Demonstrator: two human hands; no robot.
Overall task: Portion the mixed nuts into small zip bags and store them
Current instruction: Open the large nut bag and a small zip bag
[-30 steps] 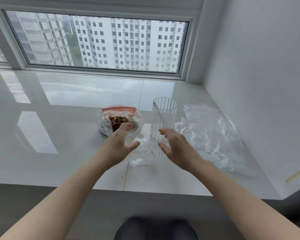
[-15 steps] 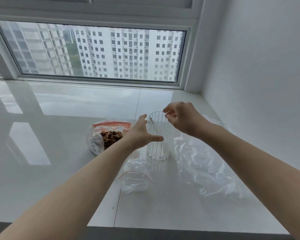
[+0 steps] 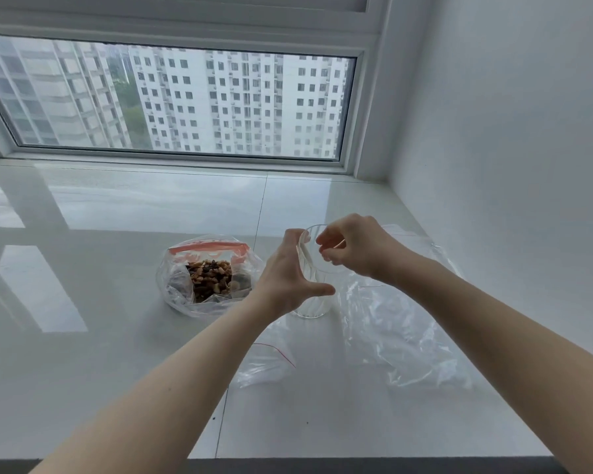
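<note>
worktop (image 3: pixel 83 388): glossy white, tiled, under a window | open bag of mixed nuts (image 3: pixel 210 276): mid-worktop, red zip strip | ribbed clear glass (image 3: pixel 314 295): upright, just right of the nut bag | small zip bag (image 3: pixel 267 362): flat, in front of the glass | heap of clear bags (image 3: pixel 401 330): right of the glass, by the wall

left hand (image 3: pixel 285 282) now gripping glass (image 3: pixel 314 295), right hand (image 3: pixel 353 248) at rim

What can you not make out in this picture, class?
Head view only:
- Glass: what the right hand pinches at its rim, hidden by its fingers.
- Glass side: partly covered by the left hand.
- Clear bags: number unclear, transparent and overlapping.
- Nut types in the nut bag: too small.
</note>
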